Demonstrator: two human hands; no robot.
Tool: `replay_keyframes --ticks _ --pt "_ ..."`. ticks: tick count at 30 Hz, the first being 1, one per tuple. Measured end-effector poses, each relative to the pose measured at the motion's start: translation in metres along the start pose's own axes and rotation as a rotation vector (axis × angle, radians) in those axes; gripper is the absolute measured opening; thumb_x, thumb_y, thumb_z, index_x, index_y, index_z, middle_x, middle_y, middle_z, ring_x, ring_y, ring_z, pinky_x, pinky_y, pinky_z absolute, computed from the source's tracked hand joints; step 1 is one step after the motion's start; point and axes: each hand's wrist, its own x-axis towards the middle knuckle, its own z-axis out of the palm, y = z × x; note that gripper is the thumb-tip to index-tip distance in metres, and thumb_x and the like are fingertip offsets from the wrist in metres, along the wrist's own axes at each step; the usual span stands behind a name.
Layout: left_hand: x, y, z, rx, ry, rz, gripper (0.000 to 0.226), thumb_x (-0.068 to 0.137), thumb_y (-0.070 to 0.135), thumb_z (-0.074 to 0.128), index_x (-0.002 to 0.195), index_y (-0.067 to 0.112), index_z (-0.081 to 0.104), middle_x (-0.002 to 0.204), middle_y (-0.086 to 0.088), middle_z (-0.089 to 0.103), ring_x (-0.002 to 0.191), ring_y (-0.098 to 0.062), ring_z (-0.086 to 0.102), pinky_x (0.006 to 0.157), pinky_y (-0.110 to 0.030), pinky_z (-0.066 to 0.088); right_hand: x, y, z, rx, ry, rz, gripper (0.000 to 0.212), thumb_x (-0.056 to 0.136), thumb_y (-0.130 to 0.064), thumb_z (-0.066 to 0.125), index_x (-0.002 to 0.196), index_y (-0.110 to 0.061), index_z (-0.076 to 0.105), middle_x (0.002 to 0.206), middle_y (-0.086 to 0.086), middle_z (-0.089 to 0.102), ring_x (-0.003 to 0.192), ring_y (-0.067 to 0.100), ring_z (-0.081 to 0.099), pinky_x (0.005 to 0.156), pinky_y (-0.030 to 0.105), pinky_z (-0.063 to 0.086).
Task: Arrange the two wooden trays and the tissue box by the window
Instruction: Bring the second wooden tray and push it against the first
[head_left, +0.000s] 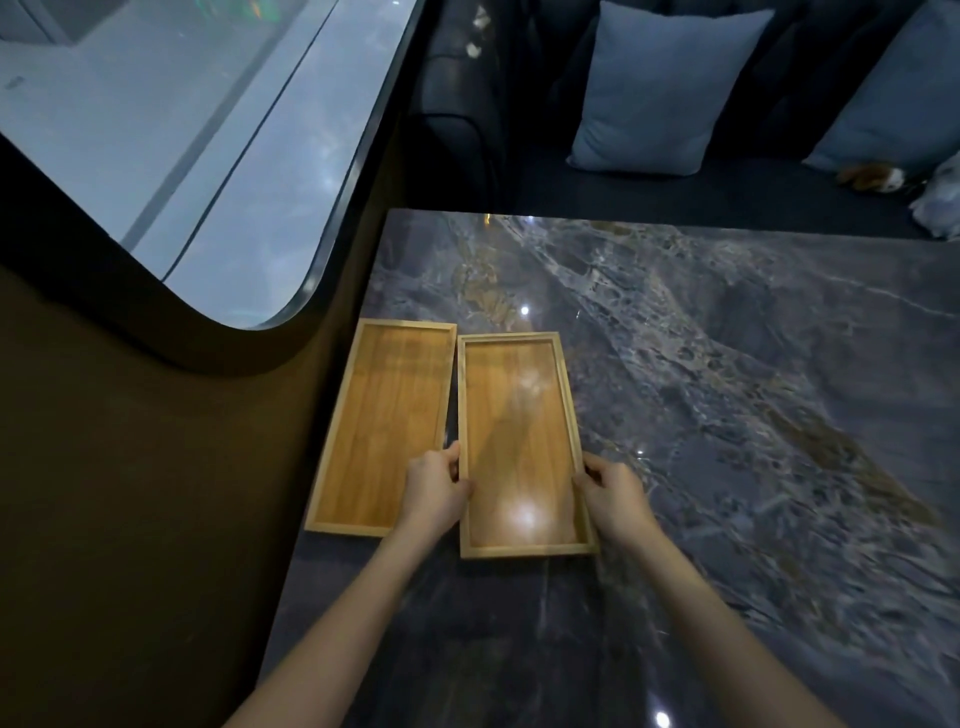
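Note:
Two shallow wooden trays lie side by side on the dark marble table, long sides almost touching. The left tray sits against the table's left edge, under the window. The right tray is a little nearer to me. My left hand grips the right tray's left rim near its front end, reaching over the left tray's corner. My right hand grips the same tray's right rim. Both trays hold nothing. No tissue box is in view.
A dark sofa stands beyond the table's far edge with two pale blue cushions on it. A small brown and white soft object lies at its right end. A dark curved wall runs along the table's left side.

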Motion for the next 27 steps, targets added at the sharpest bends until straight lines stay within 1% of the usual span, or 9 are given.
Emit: replay_keyframes --ticks 1,3,5,8,11,14,16,22,27 --pt "0.001 0.000 0.001 0.033 0.004 0.021 0.042 0.081 0.009 0.062 0.121 0.012 0.053 0.112 -0.006 0.065 0.088 -0.009 0.056 0.075 -0.022 0.048 0.001 0.000 0.001 0.001 0.012 0.001 0.023 0.089 -0.005 0.047 0.096 -0.007 0.069 0.093 0.015 0.073 0.084 0.024 0.065 0.050 0.009 0.037" --pt "0.003 0.002 0.002 0.095 0.003 0.042 0.034 0.082 0.010 0.061 0.116 0.015 0.056 0.107 -0.005 0.066 0.080 -0.006 0.052 0.070 -0.018 0.045 0.003 -0.002 0.002 -0.004 0.035 0.004 0.022 0.089 -0.004 0.048 0.094 -0.004 0.069 0.092 0.019 0.073 0.088 0.030 0.065 0.052 0.018 0.036" --pt "0.008 0.004 0.004 0.155 -0.008 0.041 0.027 0.085 0.012 0.058 0.111 0.017 0.057 0.104 -0.004 0.065 0.078 -0.008 0.054 0.066 -0.015 0.045 0.005 -0.004 0.003 -0.012 0.050 0.016 0.022 0.089 -0.005 0.048 0.095 -0.003 0.069 0.092 0.020 0.072 0.089 0.032 0.065 0.060 0.027 0.038" --pt "0.011 0.006 0.004 0.258 -0.023 0.041 0.020 0.086 0.010 0.055 0.106 0.014 0.057 0.098 -0.007 0.065 0.080 -0.015 0.061 0.068 -0.022 0.053 0.004 -0.005 0.004 -0.081 0.055 0.026 0.025 0.089 -0.011 0.048 0.104 -0.012 0.068 0.102 0.015 0.071 0.095 0.029 0.063 0.077 0.032 0.049" --pt "0.014 0.009 0.005 0.348 -0.016 0.036 0.023 0.086 0.009 0.055 0.109 0.010 0.054 0.098 -0.010 0.064 0.080 -0.020 0.062 0.072 -0.031 0.057 0.006 -0.006 0.004 -0.107 0.060 0.031 0.027 0.089 -0.016 0.049 0.110 -0.017 0.067 0.110 0.013 0.065 0.101 0.028 0.060 0.088 0.038 0.049" --pt "0.015 0.013 0.008 0.429 -0.005 0.040 0.031 0.087 0.007 0.054 0.117 0.007 0.049 0.104 -0.013 0.063 0.087 -0.024 0.063 0.076 -0.036 0.057 0.008 -0.008 0.005 -0.110 0.072 0.039 0.026 0.090 -0.017 0.050 0.110 -0.017 0.067 0.111 0.015 0.062 0.102 0.029 0.058 0.086 0.034 0.046" --pt "0.016 0.013 0.009 0.466 0.016 0.038 0.035 0.087 0.004 0.054 0.121 0.006 0.047 0.104 -0.013 0.063 0.087 -0.023 0.063 0.075 -0.035 0.058 0.009 -0.009 0.006 -0.112 0.074 0.039 0.026 0.090 -0.017 0.049 0.109 -0.015 0.067 0.109 0.015 0.061 0.101 0.029 0.057 0.083 0.031 0.043" --pt "0.016 0.015 0.011 0.576 0.047 0.039 0.038 0.086 0.001 0.054 0.123 0.004 0.046 0.103 -0.013 0.064 0.088 -0.024 0.064 0.074 -0.032 0.057 0.010 -0.008 0.010 -0.141 0.077 0.037 0.026 0.090 -0.015 0.050 0.111 -0.014 0.066 0.107 0.016 0.058 0.101 0.029 0.055 0.084 0.031 0.042" --pt "0.013 0.015 0.013 0.667 0.051 0.068 0.042 0.084 0.001 0.056 0.124 0.002 0.044 0.105 -0.014 0.064 0.094 -0.026 0.063 0.075 -0.032 0.052 0.011 -0.006 0.014 -0.126 0.088 0.040 0.026 0.091 -0.015 0.049 0.111 -0.014 0.065 0.104 0.014 0.058 0.095 0.026 0.056 0.075 0.026 0.037"
